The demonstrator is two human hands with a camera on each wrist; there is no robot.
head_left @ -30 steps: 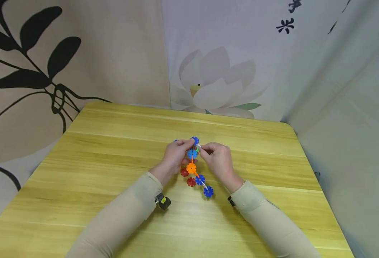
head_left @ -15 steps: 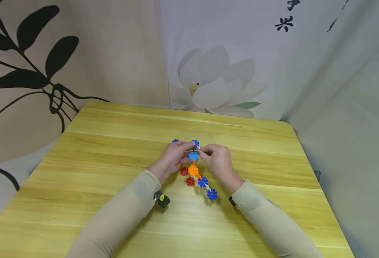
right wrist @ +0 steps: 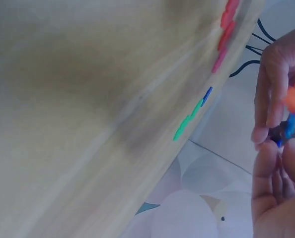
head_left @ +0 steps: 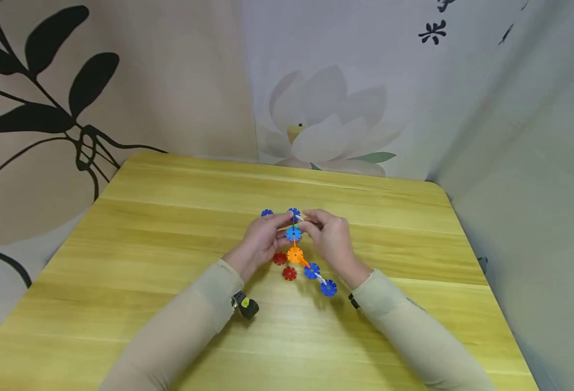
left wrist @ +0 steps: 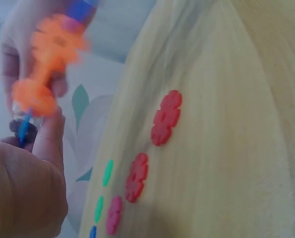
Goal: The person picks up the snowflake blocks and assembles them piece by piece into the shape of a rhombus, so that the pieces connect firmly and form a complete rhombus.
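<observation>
A chain of interlocking plastic snowflake discs is held up between both hands. Its orange disc [head_left: 295, 255] hangs below a light blue disc [head_left: 294, 234], and a dark blue disc [head_left: 328, 288] ends the lower tail. My left hand [head_left: 262, 236] grips the upper part, thumb on the top blue disc [head_left: 294, 212], its other fingers partly hidden behind the chain. From the right, my right hand [head_left: 329, 236] pinches a white disc [head_left: 300, 218] at the edge of that top blue disc. In the right wrist view, fingertips of both hands meet around a dark disc [right wrist: 276, 133].
Two red discs [head_left: 279, 258] [head_left: 289, 273] lie on the wooden table [head_left: 169, 244] under the chain. Another blue disc [head_left: 267, 213] lies beyond my left hand. The left wrist view also shows a pink disc [left wrist: 114, 215] and green discs [left wrist: 108, 172] on the table.
The chain's lower tail has swung to the right, away from the red discs. The hands stay nearly in place, with the right fingers shifted slightly upward at the white disc.
</observation>
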